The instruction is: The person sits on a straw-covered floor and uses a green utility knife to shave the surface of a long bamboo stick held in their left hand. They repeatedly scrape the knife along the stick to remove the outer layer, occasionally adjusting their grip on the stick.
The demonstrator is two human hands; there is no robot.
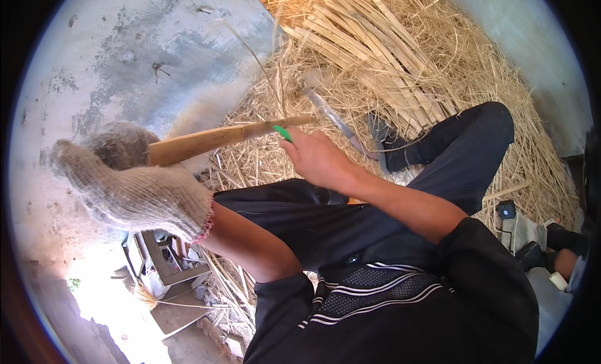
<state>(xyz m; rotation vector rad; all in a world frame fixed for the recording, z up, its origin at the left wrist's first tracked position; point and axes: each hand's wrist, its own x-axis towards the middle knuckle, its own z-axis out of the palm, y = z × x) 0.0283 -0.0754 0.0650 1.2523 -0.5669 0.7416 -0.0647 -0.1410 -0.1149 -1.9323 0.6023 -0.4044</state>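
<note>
My left hand [131,185], in a thick knitted whitish glove, is closed around the wide end of a flat bamboo strip [206,141]. The strip points right across my front and tilts slightly up. My bare right hand [322,157] is closed near its far end, around a small tool with a green handle [283,133]. Most of that tool is hidden by my fingers, and its working end cannot be made out. A thin curled shaving [255,58] rises from the strip beside the green handle.
A long-bladed knife [335,116] lies on the heap of straw-coloured shavings [494,101] beyond my hands. Behind it is a bundle of split bamboo strips [382,51]. My dark-trousered legs [463,151] are bent under my arms. A wooden frame [166,264] and scraps lie at lower left.
</note>
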